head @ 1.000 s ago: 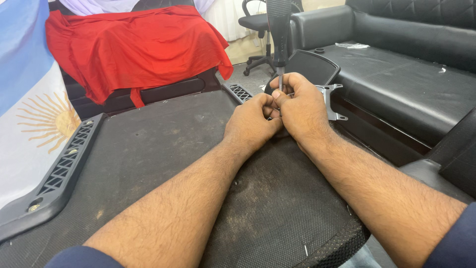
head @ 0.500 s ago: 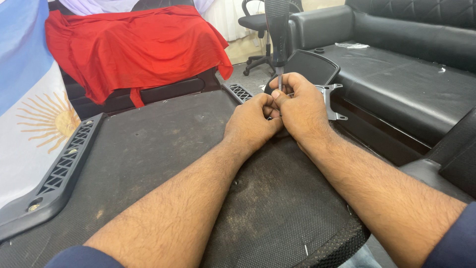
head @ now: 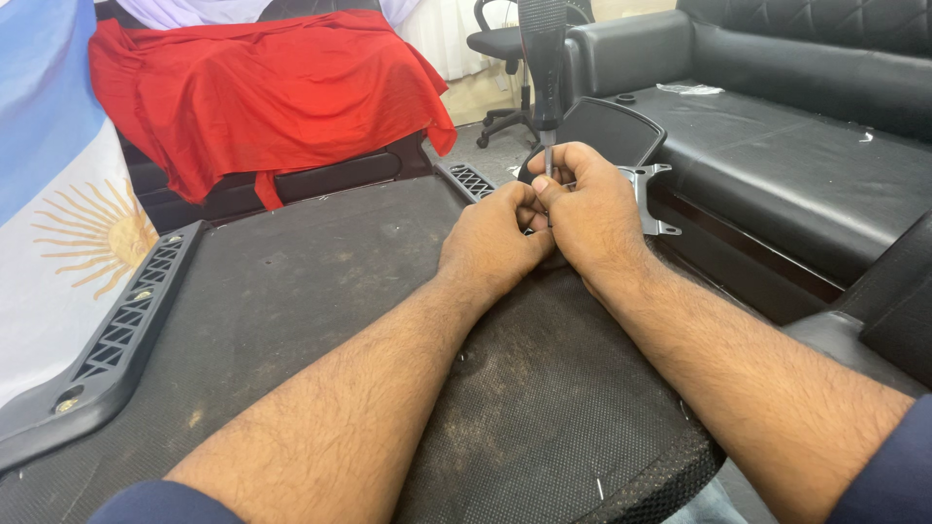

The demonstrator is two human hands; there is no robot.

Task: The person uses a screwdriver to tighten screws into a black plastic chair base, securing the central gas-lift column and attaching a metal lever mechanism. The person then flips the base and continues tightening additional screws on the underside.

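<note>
Workshop corner with seating
A black leather sofa (head: pixel 796 126), a red cloth-draped chair (head: pixel 262 97), a black wheeled office chair (head: pixel 500 49).

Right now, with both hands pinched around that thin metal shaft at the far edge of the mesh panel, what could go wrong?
1. The metal shaft stands upright between close-packed fingertips; a slip could jab the left hand or right hand.
2. The work sits at the mesh panel edge, so small parts might drop beside the black sofa.
</note>
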